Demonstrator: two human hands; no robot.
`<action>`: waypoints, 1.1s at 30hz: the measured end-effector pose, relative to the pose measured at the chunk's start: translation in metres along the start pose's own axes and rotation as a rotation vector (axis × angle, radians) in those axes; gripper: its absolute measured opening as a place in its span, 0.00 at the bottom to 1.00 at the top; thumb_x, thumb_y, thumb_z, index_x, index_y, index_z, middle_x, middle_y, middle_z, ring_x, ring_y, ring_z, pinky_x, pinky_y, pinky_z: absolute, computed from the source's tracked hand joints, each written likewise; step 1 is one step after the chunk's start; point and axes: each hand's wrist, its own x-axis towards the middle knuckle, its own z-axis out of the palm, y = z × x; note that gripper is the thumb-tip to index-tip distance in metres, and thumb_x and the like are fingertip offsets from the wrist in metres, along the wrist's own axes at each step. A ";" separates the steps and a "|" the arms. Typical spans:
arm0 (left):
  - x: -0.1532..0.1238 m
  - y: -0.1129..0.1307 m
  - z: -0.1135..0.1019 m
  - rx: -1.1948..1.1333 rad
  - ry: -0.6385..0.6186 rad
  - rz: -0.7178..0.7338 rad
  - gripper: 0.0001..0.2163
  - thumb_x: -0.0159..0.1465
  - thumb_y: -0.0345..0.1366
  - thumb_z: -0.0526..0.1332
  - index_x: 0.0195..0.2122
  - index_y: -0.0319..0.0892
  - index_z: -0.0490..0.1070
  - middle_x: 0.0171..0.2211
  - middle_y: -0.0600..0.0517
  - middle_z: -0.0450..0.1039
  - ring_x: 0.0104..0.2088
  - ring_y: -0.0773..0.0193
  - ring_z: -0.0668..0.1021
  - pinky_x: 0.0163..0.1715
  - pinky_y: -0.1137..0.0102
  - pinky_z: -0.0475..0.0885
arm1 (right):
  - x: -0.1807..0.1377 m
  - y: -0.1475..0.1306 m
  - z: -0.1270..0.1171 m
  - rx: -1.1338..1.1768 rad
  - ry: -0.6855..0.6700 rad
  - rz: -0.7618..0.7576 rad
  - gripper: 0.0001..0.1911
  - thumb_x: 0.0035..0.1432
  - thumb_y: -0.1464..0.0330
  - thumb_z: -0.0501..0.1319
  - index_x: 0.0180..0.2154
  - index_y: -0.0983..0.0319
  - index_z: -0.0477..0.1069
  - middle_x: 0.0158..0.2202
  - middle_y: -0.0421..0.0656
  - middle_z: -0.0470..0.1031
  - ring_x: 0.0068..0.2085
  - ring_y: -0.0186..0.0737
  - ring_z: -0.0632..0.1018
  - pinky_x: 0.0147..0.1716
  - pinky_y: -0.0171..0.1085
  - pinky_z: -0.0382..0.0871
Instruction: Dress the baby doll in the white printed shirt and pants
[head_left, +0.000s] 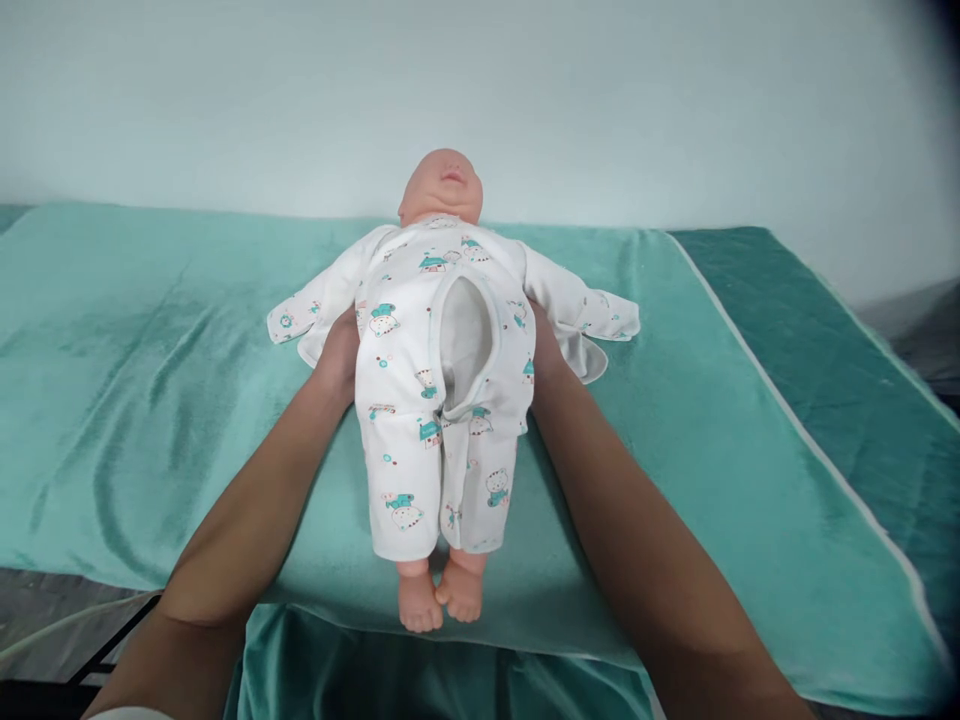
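Lying face-up on a pale teal blanket [150, 400], a baby doll [401, 400] rests lengthwise in front of us, its bald head [442, 190] towards the light wall [600, 100] and its bare feet [439, 595] side by side just short of the blanket's near edge. It wears a white romper [390, 440] printed with small teal figures; the front gapes in an oval opening [465, 340] over the belly, showing white lining. Both sleeves spread out flat on the blanket, one [300, 315] beyond our left wrist, the other [592, 315] beyond our right. Our left hand [339, 352] presses against the doll's side at waist height, and our right hand [544, 352] meets the opposite side at the same level, so the trunk sits between the two. The fingers of both hands slip out of sight under the romper and the body, so we cannot tell whether either hand is closed around the doll or merely laid against it. Our bare forearms run in from the lower corners of the view. A darker green cover [825, 330] lies to the right, set off from the blanket by a thin white edging [750, 350], and a pale cable [67, 625] trails along the floor at lower left.
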 end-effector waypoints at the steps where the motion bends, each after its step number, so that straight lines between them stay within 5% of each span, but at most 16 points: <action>1: 0.001 0.000 0.000 0.010 -0.006 0.016 0.12 0.57 0.38 0.67 0.41 0.40 0.78 0.44 0.47 0.84 0.56 0.45 0.81 0.61 0.53 0.75 | 0.002 0.002 -0.001 0.025 -0.008 0.020 0.15 0.55 0.52 0.66 0.35 0.56 0.75 0.33 0.43 0.82 0.51 0.52 0.81 0.55 0.51 0.77; 9: 0.000 0.001 -0.011 0.264 -0.019 0.251 0.13 0.55 0.37 0.67 0.41 0.40 0.81 0.42 0.48 0.84 0.50 0.49 0.82 0.52 0.57 0.78 | -0.001 0.001 -0.014 -0.176 0.034 -0.088 0.16 0.51 0.52 0.67 0.33 0.58 0.76 0.35 0.44 0.82 0.45 0.51 0.81 0.47 0.52 0.76; 14: 0.013 0.003 -0.020 0.540 0.220 0.566 0.09 0.63 0.39 0.64 0.41 0.43 0.79 0.41 0.50 0.81 0.46 0.59 0.81 0.51 0.65 0.75 | 0.009 0.002 -0.022 -0.469 0.331 -0.389 0.08 0.60 0.62 0.61 0.35 0.58 0.74 0.35 0.40 0.79 0.39 0.41 0.79 0.47 0.45 0.72; 18: 0.038 0.017 -0.010 0.640 0.235 0.822 0.07 0.66 0.37 0.62 0.43 0.46 0.77 0.48 0.51 0.79 0.52 0.60 0.78 0.56 0.67 0.71 | 0.027 0.005 -0.013 -0.474 0.317 -0.561 0.05 0.62 0.63 0.60 0.37 0.57 0.73 0.37 0.40 0.77 0.40 0.40 0.77 0.46 0.43 0.72; 24: 0.076 0.034 0.015 0.735 0.004 0.615 0.05 0.63 0.36 0.63 0.33 0.42 0.76 0.37 0.51 0.80 0.43 0.61 0.78 0.48 0.67 0.72 | 0.046 0.003 -0.005 -0.487 0.113 -0.586 0.05 0.61 0.63 0.63 0.37 0.56 0.74 0.41 0.41 0.78 0.45 0.41 0.77 0.49 0.43 0.72; 29: 0.086 0.040 0.020 0.764 0.014 0.448 0.08 0.64 0.40 0.65 0.30 0.43 0.70 0.29 0.53 0.72 0.33 0.63 0.73 0.37 0.67 0.69 | 0.064 -0.004 -0.003 -0.566 0.102 -0.478 0.05 0.62 0.63 0.63 0.34 0.58 0.72 0.37 0.41 0.76 0.39 0.39 0.75 0.44 0.41 0.71; 33: 0.082 0.042 0.017 0.746 -0.077 0.356 0.08 0.62 0.40 0.66 0.31 0.44 0.70 0.29 0.54 0.69 0.30 0.65 0.70 0.32 0.69 0.66 | 0.068 -0.014 -0.003 -0.523 -0.045 -0.344 0.08 0.58 0.61 0.67 0.35 0.58 0.72 0.44 0.42 0.78 0.40 0.38 0.75 0.43 0.40 0.71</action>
